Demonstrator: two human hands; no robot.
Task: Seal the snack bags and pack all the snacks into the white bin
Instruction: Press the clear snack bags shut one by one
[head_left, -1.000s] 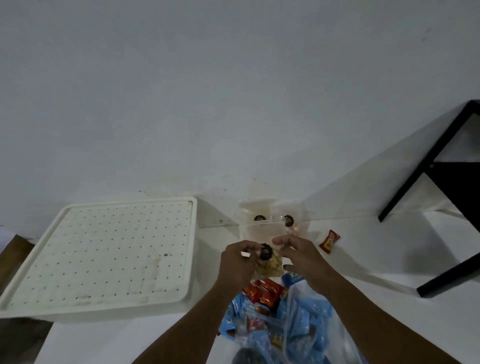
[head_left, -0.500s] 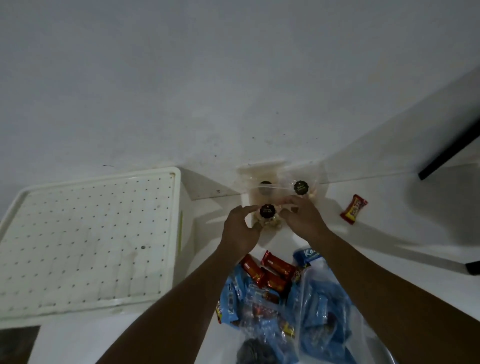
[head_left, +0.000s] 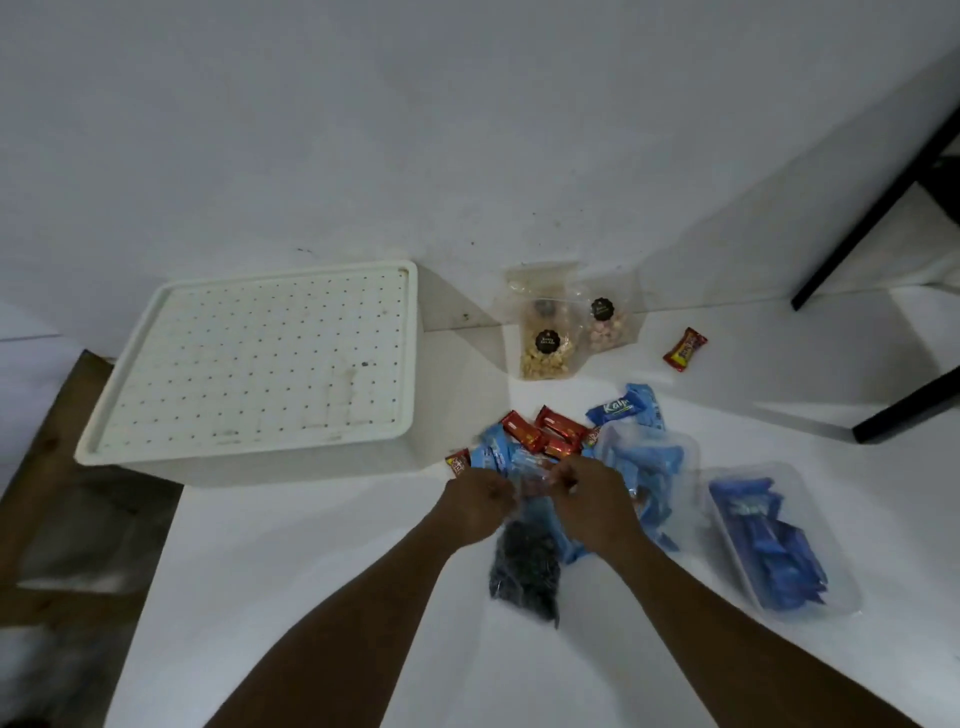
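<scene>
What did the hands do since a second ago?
Both hands let go of the pouch of pale snacks, left standing at the back, and drew back toward the person. The left hand and right hand now pinch the top of the bag of dark snacks. The white bin, still lidded, and the lone red candy stayed put.

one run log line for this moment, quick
step: sealing bag | left hand: pinches top of clear bag of dark snacks | right hand: pinches same top | white bin: untouched, left of hands
</scene>
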